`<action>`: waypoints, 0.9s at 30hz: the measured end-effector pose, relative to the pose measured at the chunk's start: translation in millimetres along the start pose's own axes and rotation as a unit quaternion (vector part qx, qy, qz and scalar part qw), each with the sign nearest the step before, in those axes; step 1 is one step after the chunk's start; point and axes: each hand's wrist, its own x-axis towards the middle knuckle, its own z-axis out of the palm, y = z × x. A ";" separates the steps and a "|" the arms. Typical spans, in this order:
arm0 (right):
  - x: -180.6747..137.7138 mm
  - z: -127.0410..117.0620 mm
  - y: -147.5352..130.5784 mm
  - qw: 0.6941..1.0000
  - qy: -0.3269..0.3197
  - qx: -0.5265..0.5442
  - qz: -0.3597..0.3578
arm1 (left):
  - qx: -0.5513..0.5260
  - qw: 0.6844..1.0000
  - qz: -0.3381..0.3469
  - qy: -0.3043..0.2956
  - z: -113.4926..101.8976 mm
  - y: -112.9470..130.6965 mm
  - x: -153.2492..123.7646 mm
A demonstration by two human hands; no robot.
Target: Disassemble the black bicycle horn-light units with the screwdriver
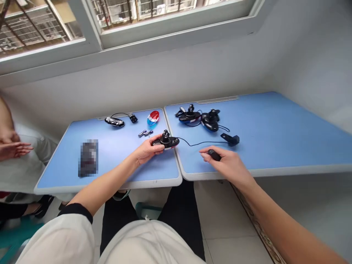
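Observation:
My left hand point(147, 149) is closed around an oval black bike light point(173, 142), its clamp mount facing up, just above the table by the seam. From the light a thin cable runs right to a small black wired switch unit point(232, 139) on the table. In my right hand point(227, 161) is a short black handle, which looks like a screwdriver point(214, 154); its tip is hard to make out. Left of the held light lie small batteries point(145, 133) and a red and blue oval lens cover point(153, 118).
Two more black lights with clamps point(189, 116) point(210, 121) lie at the back of the right table point(275, 139). An opened light housing point(114, 121) with a wired switch point(133, 118) is at back left. A blurred dark object point(88, 157) lies nearer. Another person's hands point(13, 146) are at far left.

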 end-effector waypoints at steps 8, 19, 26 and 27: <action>30.3 39.5 -51.4 0.939 0.007 0.333 0.083 | 0.313 0.939 0.093 0.104 -77.7 4.7 -61.3; 66.1 107.9 -106.7 0.993 -0.002 0.088 -0.074 | 0.495 0.849 0.166 0.078 -124.9 6.9 -68.9; 70.3 127.1 -120.1 0.994 -0.010 0.025 -0.109 | 0.506 0.839 0.191 0.058 -121.3 -1.1 -65.4; 70.0 128.3 -120.3 0.993 -0.011 0.021 -0.111 | 0.507 0.838 0.194 0.058 -121.3 -1.8 -65.2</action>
